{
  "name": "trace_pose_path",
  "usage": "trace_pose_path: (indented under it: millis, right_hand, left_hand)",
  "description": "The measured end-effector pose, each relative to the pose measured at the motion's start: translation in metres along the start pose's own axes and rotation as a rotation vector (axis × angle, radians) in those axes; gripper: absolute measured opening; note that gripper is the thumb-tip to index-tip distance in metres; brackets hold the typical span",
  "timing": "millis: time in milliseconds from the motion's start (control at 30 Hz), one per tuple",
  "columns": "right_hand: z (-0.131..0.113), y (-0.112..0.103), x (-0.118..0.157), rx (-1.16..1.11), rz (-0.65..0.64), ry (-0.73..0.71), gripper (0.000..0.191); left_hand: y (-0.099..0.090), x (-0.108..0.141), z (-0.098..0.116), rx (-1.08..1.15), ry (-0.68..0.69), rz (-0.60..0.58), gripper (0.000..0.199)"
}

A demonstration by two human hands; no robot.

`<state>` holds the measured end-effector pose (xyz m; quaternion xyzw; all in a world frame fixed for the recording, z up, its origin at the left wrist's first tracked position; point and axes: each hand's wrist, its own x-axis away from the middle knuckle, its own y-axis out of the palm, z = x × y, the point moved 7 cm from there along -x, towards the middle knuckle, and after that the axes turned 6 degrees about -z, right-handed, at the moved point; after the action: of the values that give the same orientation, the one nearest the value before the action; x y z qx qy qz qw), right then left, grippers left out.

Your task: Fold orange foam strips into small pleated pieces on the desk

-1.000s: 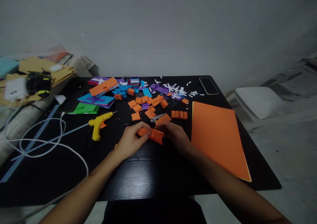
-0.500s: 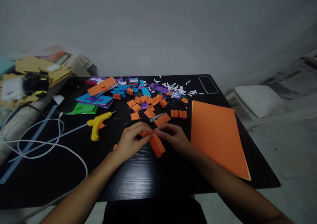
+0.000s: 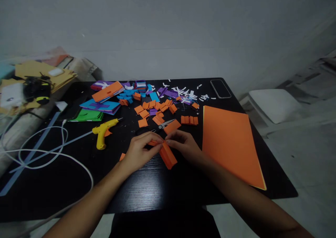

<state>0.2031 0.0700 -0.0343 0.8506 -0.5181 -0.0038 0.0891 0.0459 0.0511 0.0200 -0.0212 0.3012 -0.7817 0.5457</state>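
Note:
A folded orange paper strip (image 3: 168, 155) is held between my two hands near the middle of the table. My left hand (image 3: 142, 148) pinches its upper left part, thumb and fingers pressed together. The fingertips of my right hand (image 3: 183, 144) close on its upper end. The lower end of the strip hangs free toward me. Just beyond my hands lie scissors (image 3: 166, 124), partly hidden, and a flat orange paper piece (image 3: 172, 126). Several small folded orange pieces (image 3: 144, 114) are scattered behind them.
A yellow glue gun (image 3: 102, 132) lies at the left beside a white cable (image 3: 76, 160). Large orange sheets (image 3: 231, 143) lie at the right. Farther back are a phone (image 3: 221, 89), white scraps (image 3: 187, 94), stacked coloured paper (image 3: 101, 106) and a row of orange pieces (image 3: 189, 120).
The lower end of the orange strip has shifted slightly right and toward me. More of the scissors' black handle shows above my left hand. Both hands keep nearly the same place.

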Motion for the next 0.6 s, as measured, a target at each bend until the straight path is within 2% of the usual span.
trace_pose_path:
  millis: [400,600]
  right_hand:
    - [-0.018,0.008,0.009,0.130,-0.030,-0.198,0.015]
    - [-0.017,0.009,0.011,0.150,-0.043,-0.209,0.019]
  left_hand:
    - [-0.003,0.000,-0.018,0.180,-0.208,0.034,0.005]
    - [-0.002,-0.001,-0.017,0.231,-0.213,0.036,0.005]
